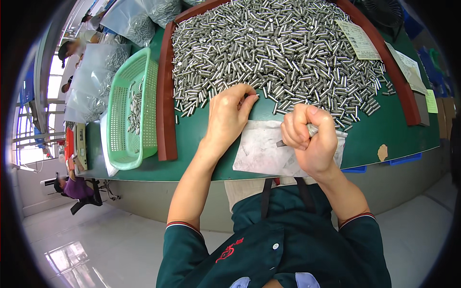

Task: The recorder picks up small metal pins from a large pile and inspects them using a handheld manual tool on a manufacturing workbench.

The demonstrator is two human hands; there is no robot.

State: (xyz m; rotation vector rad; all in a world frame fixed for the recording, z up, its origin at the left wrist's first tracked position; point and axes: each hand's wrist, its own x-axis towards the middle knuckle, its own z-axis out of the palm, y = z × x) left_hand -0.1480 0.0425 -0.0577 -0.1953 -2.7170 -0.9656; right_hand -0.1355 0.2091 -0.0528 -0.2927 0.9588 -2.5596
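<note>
A wide heap of short shiny metal pins covers the green table. At its near edge my left hand pinches a small metal pin between thumb and fingertips; only its end shows. My right hand is closed in a fist above a smudged white cloth near the table's front edge. Something pale shows at the top of the fist and a dark grey end sticks out below; I cannot make out what it holds. The cloth lies flat, partly hidden by the right hand.
Dark red rails border the heap. Left stands a green plastic basket with some pins inside, beside clear bags of pins. Paper sheets lie at the right, near a black fan. Other people sit far left.
</note>
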